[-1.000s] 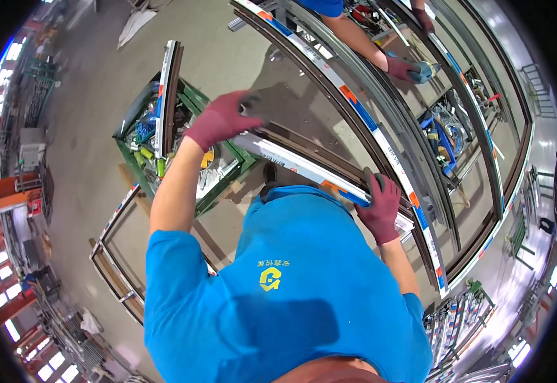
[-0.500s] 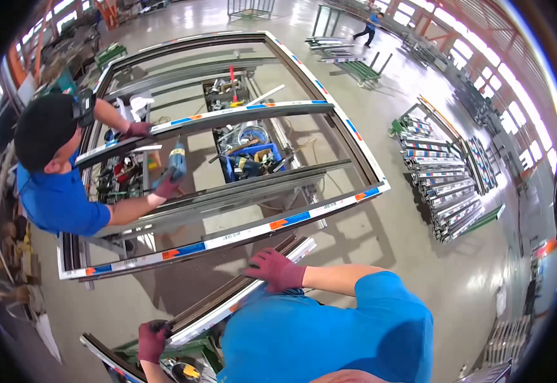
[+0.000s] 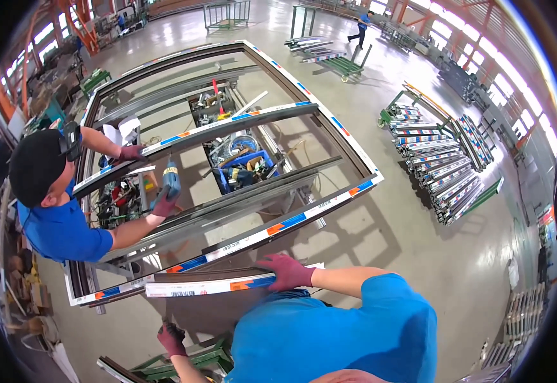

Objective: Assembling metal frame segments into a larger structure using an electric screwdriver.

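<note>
Firmly clasping the short profile bar (image 3: pixel 195 288) near its right end with the maroon-gloved right hand (image 3: pixel 285 272). Holding the left hand (image 3: pixel 172 339), gloved alike, lower down and apart from the bar, with fingers loosely bent. Lying crosswise in front of the blue shirt (image 3: pixel 329 332), white-faced with blue and orange bands, dark along the far side. Overlapping the near rail of the large frame (image 3: pixel 246 240) in view; impossible to tell whether touching. Below the left hand, near a green stand (image 3: pixel 182 367) and another profile piece (image 3: pixel 115 369). Beyond, inside the frame's outline, down among tools, a blue crate (image 3: pixel 269 167). At left, with a co-worker (image 3: pixel 67 223) leaning over the frame, blue drill (image 3: pixel 172 180) in one gloved hand. Farther right, well apart, stacked with banded profiles (image 3: pixel 441 163) on a green cart (image 3: pixel 385 119).
</note>
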Demonstrator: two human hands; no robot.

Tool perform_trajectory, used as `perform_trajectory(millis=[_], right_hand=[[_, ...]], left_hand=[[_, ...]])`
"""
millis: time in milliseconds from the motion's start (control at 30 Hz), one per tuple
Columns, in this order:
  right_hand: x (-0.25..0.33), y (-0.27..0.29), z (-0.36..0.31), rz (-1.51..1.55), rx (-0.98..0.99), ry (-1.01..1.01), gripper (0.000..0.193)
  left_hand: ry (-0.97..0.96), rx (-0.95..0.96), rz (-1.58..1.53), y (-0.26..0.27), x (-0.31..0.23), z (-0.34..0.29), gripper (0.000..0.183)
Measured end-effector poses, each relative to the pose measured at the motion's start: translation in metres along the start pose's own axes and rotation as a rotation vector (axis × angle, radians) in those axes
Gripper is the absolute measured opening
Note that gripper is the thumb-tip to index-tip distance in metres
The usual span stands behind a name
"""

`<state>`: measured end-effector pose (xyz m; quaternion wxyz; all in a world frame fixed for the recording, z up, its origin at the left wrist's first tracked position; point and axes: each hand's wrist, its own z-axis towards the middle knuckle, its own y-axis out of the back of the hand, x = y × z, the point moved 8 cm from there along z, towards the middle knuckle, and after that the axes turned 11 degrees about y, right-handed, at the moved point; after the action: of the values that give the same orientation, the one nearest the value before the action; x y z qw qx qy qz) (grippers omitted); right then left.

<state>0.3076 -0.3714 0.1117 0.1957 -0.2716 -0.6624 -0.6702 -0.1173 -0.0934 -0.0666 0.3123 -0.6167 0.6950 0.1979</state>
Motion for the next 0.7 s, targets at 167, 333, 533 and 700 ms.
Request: perform_trajectory(millis=[167,333,533,700], right_hand=[[-0.027,-0.027,0.005,0.083,0.022,-0.064,0.091],[-0.049,-0.005,-0.015,0.058,-0.139,-0.148,0.091],[-0.038,-0.025,0.012,0.114,-0.026,-0.116,0.088],[-0.015,-0.023,0.017,-0.037,-0.065,0.037,0.075]], left_hand=[[-0.47,-0.222,0.484,0.004,-0.034,-0.053,0.035],[-0.66,-0.408,0.637,-0.045,-0.11,-0.104,0.04],[-0.729,-0.224,0.41,-0.086,-0.153,-0.185,0.037],[-0.908,-0.186,0.502,-0.114,-0.175,-0.216,0.044]])
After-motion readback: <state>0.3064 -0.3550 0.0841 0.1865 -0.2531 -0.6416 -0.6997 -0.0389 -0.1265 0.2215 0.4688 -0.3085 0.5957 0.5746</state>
